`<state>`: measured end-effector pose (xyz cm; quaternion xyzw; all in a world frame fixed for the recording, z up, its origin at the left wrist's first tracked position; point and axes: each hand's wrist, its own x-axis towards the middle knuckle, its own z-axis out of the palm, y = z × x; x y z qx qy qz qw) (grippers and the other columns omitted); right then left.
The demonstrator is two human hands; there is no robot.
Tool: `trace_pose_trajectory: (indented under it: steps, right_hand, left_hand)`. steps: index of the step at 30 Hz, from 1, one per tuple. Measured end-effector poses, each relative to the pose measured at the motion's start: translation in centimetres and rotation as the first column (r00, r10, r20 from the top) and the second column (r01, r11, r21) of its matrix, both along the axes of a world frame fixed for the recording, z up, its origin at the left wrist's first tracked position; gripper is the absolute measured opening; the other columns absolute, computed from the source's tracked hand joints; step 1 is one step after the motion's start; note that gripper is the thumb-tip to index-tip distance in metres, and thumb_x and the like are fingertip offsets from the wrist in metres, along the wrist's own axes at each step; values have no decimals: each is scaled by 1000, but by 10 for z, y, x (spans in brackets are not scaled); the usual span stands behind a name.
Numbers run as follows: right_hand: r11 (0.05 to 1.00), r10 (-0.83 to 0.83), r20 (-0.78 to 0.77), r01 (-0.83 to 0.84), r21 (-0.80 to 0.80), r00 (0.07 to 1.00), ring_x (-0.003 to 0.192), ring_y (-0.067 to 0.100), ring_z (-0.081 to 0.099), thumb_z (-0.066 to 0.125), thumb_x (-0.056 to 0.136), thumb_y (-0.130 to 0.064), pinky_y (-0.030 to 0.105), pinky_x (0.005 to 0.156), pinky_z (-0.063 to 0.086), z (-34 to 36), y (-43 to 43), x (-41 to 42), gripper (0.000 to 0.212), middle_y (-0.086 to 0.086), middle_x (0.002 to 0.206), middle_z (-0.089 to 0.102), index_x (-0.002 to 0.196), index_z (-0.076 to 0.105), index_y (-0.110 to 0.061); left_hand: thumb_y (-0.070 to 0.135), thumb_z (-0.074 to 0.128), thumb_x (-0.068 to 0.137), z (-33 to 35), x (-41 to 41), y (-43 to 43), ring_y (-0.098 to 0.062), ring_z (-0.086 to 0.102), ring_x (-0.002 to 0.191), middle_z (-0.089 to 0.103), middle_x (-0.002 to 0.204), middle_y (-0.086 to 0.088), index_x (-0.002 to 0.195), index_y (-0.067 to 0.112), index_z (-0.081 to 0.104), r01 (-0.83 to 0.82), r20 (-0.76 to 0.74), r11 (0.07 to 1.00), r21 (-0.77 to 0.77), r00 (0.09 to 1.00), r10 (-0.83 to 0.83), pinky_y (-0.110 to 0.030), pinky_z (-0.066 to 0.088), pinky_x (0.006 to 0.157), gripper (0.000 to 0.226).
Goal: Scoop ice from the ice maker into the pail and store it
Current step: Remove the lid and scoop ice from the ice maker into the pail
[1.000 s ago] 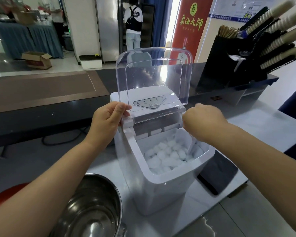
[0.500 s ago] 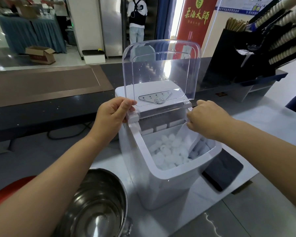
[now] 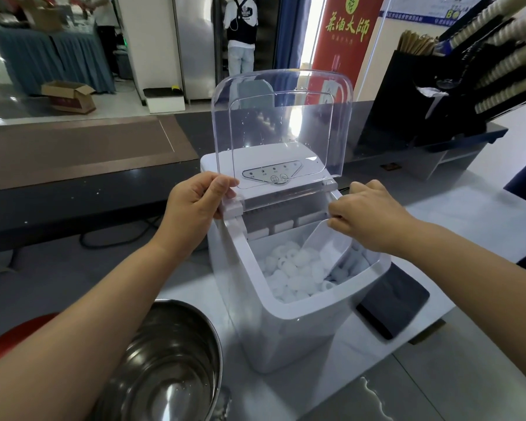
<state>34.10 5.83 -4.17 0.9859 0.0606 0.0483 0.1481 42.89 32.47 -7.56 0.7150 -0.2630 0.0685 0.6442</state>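
Now L hand (image 3: 195, 197) holds lid (image 3: 281, 123), R hand (image 3: 368, 215) grips scoop (image 3: 327, 247) in ice (image 3: 289, 268).

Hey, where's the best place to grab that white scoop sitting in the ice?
By its upper end, from above on the right, where the right hand pinches it. The scoop leans with its open bowl down in the ice, so only that end is free.

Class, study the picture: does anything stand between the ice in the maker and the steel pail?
Only the ice maker's white wall, which the scoop must lift ice over. The lid is raised and the pail's mouth lies open.
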Motion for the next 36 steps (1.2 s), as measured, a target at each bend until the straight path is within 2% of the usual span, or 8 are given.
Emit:
trace_pose_trajectory:
  steps: [4, 8, 14, 18, 22, 25, 29, 36]
  right_hand:
    - [999, 50, -2, -50, -10, 999, 96, 21, 47, 39, 97, -39, 35, 84, 27, -13, 14, 0, 24, -6, 80, 54, 78, 47, -26]
    - [993, 101, -67, -104, -46, 993, 100, 20, 45, 37, 98, -40, 32, 90, 25, -33, 27, 6, 28, -3, 101, 65, 95, 57, -21]
    - [996, 92, -78, -93, -12, 993, 99, 20, 48, 38, 97, -38, 30, 91, 26, -26, 19, 10, 25, 0, 94, 64, 89, 56, -22]
    - [995, 83, -28, -82, 59, 996, 92, 22, 49, 39, 97, -34, 30, 86, 28, -15, 16, 11, 24, -2, 76, 48, 77, 46, -23]
    - [995, 98, -66, -96, 31, 993, 93, 25, 51, 37, 98, -33, 31, 86, 30, -23, 24, 13, 28, 4, 89, 64, 89, 59, -19]
    - [993, 116, -97, -114, 25, 988, 95, 25, 53, 36, 99, -32, 32, 89, 32, -29, 29, 14, 30, 2, 97, 67, 95, 62, -19]
    - [990, 122, -105, -113, 83, 987, 90, 26, 55, 38, 99, -31, 28, 89, 31, -28, 26, 13, 29, 3, 94, 68, 92, 63, -17]
    - [984, 32, -117, -11, 178, 993, 90, 30, 52, 40, 99, -31, 32, 83, 39, -22, 27, 9, 26, 7, 88, 65, 86, 58, -17]
  left_hand:
    - [21, 45, 98, -1, 0, -2, -7, 57, 64, 65, 79, -2, 95, 13, 68, -10, -2, 1000, -1, 1000, 10, -18, 51, 56, 24]
    - [22, 46, 98, 0, 0, 0, -8, 57, 65, 65, 80, -3, 95, 14, 68, 0, -5, 1000, -8, 1000, -1, -17, 51, 56, 24]
    - [25, 46, 96, 2, -1, 0, -14, 59, 68, 66, 80, -4, 93, 17, 68, 8, -19, 1000, -9, 1000, -8, -20, 53, 58, 23]
    - [22, 46, 97, 2, -2, -1, -13, 57, 66, 65, 80, -3, 92, 18, 68, 5, -42, 1000, -17, 999, -5, -21, 52, 57, 22]
    - [20, 46, 98, 3, -3, -1, -13, 56, 66, 65, 78, -3, 93, 14, 68, 5, -52, 1000, -23, 999, -6, -17, 48, 55, 23]
    - [20, 46, 98, 3, -3, -1, -11, 55, 63, 64, 78, -3, 94, 12, 68, 5, -55, 1000, -20, 998, -6, -16, 47, 54, 23]
    - [20, 46, 98, 4, -4, -1, -9, 55, 62, 65, 79, -4, 95, 13, 68, 8, -52, 1000, -13, 999, -9, -16, 48, 55, 23]
    - [20, 46, 98, 5, -5, 0, -13, 55, 65, 65, 80, -4, 93, 15, 68, 7, -50, 1000, -4, 999, -7, -18, 50, 56, 23]
